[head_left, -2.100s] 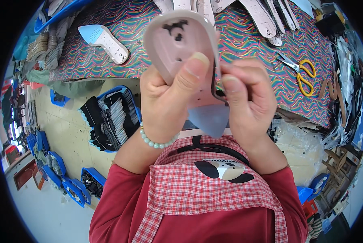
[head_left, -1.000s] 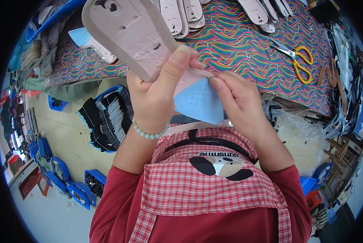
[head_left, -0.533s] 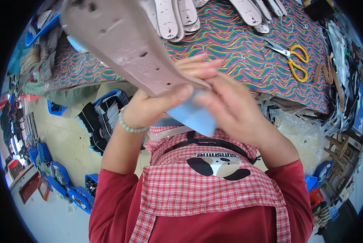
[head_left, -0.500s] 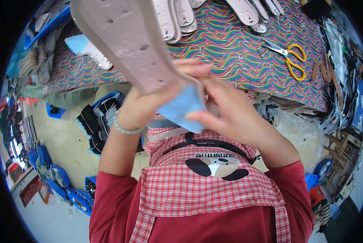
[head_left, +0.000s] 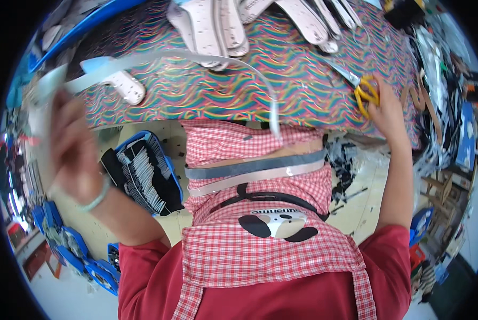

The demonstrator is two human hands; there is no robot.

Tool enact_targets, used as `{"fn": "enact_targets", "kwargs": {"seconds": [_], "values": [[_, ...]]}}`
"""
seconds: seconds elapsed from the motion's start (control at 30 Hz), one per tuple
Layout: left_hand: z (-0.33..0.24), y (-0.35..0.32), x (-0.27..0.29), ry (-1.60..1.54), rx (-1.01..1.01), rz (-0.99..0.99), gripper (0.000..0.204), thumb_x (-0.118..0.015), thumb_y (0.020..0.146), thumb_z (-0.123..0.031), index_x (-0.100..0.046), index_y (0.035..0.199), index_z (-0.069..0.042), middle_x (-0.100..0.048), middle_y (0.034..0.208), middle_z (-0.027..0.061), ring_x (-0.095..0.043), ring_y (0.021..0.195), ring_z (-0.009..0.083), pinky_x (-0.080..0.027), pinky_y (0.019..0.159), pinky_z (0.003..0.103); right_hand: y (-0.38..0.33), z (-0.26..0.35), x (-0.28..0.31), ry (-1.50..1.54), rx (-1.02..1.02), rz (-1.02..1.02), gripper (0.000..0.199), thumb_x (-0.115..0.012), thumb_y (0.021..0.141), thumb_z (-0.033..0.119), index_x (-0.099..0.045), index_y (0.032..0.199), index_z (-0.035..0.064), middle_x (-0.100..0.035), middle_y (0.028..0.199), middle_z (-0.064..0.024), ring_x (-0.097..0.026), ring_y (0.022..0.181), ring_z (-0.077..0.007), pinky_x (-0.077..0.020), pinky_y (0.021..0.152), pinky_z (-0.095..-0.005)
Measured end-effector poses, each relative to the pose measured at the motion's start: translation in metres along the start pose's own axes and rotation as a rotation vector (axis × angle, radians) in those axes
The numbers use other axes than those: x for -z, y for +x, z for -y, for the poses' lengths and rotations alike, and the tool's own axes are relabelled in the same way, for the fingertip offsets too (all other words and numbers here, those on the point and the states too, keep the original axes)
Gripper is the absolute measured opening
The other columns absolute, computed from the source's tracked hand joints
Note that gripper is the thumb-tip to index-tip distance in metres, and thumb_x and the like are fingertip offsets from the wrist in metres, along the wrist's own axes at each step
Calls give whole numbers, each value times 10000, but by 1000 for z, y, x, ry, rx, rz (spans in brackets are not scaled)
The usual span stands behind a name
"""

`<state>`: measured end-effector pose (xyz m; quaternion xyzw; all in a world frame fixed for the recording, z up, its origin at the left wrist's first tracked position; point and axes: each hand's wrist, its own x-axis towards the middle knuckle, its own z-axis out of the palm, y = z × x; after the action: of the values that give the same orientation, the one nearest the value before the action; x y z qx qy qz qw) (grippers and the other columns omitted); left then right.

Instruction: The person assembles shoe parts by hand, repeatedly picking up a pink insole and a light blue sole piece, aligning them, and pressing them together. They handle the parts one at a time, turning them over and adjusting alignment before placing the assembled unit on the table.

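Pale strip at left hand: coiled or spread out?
Spread out: the strip arcs from the left hand over the table, with no loops.

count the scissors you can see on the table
1: the yellow-handled scissors lie on the right part of the wavy-patterned tabletop, the right hand at the handles. Others could be hidden under things.

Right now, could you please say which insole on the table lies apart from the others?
The blue-tipped insole, alone toward the left; the other insoles lie bunched farther back.
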<state>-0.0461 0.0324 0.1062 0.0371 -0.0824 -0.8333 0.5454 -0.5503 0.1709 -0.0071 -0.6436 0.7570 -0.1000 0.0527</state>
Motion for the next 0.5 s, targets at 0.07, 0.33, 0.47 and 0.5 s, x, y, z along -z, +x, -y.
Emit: {"fn": "enact_targets", "kwargs": {"seconds": [0.07,0.33,0.47,0.5], "values": [[51,9,24,842,-198,-256,457,-520,949,-198,-373,1304,50,-588,1051,138,-603,838,191,-531,763,320,-14,44,-4,287,-65,-26,658,-599,754,-30,-401,1372,73,-547,1193,-134,-568,983,-265,-445,892,-335],[125,26,60,261,491,-15,400,-521,945,-233,-479,1253,19,-634,1046,133,-660,907,220,-553,780,331,-49,186,-21,803,271,223,918,-791,680,475,-381,1410,98,-564,1175,-94,-525,1026,-193,-420,873,-315],[135,23,58,252,531,-169,395,-528,945,-250,-495,1235,16,-642,1028,125,-663,894,220,-557,771,338,-36,182,-24,818,171,176,919,-812,650,453,-411,1390,82,-586,1091,-100,-538,981,-187,-426,832,-300],[135,22,60,251,531,-170,397,-533,943,-252,-497,1231,19,-643,1026,128,-663,894,222,-555,773,339,-37,180,-26,827,121,177,906,-821,647,429,-422,1382,78,-590,1069,-103,-542,965,-186,-430,819,-295]]}}
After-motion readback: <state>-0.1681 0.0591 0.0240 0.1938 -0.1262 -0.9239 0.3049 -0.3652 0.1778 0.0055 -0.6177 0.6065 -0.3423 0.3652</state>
